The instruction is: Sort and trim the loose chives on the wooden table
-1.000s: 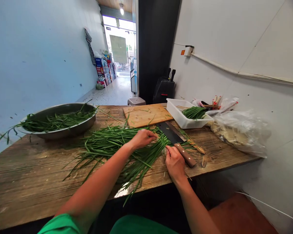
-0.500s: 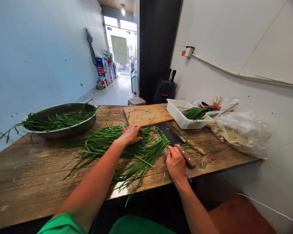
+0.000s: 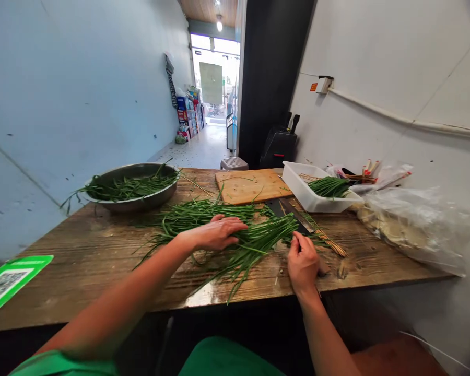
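Note:
Long green garlic chives (image 3: 268,237) lie in a loose bundle on the wooden table, cut ends toward the right. My left hand (image 3: 217,232) rests over the bundle with fingers stretched out. Beside the cut ends, my right hand (image 3: 303,263) is closed in a pinch. A thin bamboo skewer (image 3: 282,208) seems to run through it, one tip beyond the chives; its middle is hidden. The cleaver (image 3: 303,222) lies flat behind the right hand, which covers most of its handle. More chives (image 3: 196,211) are spread behind the left hand.
A metal basin (image 3: 141,203) of chives stands at the left, a cutting board (image 3: 250,188) at the back. The white tray (image 3: 317,201) holds a chive bundle. Loose skewers (image 3: 332,243) and a plastic bag (image 3: 411,219) lie right. A QR-code card (image 3: 18,282) is at the left edge.
The view has turned left. My left hand has come nearer over the front chives, whose cut ends now overlap the cleaver blade. My right hand now covers more of the cleaver handle.

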`<state>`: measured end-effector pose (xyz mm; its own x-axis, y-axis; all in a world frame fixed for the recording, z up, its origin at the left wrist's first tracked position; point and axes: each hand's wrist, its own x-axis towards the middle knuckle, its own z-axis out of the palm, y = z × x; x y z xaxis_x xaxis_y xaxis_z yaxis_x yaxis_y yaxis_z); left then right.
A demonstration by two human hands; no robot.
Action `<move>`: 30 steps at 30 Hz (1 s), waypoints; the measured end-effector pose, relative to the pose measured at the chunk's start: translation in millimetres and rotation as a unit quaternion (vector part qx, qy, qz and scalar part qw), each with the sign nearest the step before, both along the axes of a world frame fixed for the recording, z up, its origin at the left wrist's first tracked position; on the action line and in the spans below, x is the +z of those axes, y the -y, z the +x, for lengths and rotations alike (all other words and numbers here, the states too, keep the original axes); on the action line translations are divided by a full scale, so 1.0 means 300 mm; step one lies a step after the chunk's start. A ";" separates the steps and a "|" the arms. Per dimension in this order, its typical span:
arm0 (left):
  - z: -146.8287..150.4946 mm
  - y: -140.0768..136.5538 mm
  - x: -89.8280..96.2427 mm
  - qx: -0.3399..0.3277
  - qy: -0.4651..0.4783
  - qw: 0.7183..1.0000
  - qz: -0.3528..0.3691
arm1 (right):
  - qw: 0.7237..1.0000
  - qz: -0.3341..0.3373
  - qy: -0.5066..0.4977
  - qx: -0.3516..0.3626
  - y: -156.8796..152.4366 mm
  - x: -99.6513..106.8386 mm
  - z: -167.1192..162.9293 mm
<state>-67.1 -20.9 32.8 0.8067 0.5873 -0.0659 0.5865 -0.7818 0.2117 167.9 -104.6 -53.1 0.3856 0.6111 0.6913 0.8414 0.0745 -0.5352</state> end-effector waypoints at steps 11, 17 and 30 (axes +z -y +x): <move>-0.143 -0.018 -0.081 0.092 0.091 0.991 0.018 | 0.979 0.134 0.153 0.017 -0.187 0.518 0.000; -0.148 -0.023 -0.064 0.169 0.117 0.971 0.124 | 0.958 0.178 0.226 -0.002 -0.220 0.745 -0.019; -0.310 0.247 -0.008 0.289 -0.051 0.937 0.191 | 0.945 0.205 0.228 0.114 -0.273 0.896 -0.056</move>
<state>-160.2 -95.0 30.2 0.3481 0.9203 0.1784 0.9370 -0.3353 -0.0981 151.2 -22.7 215.7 -0.1183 0.2871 0.9506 0.9150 0.4033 -0.0079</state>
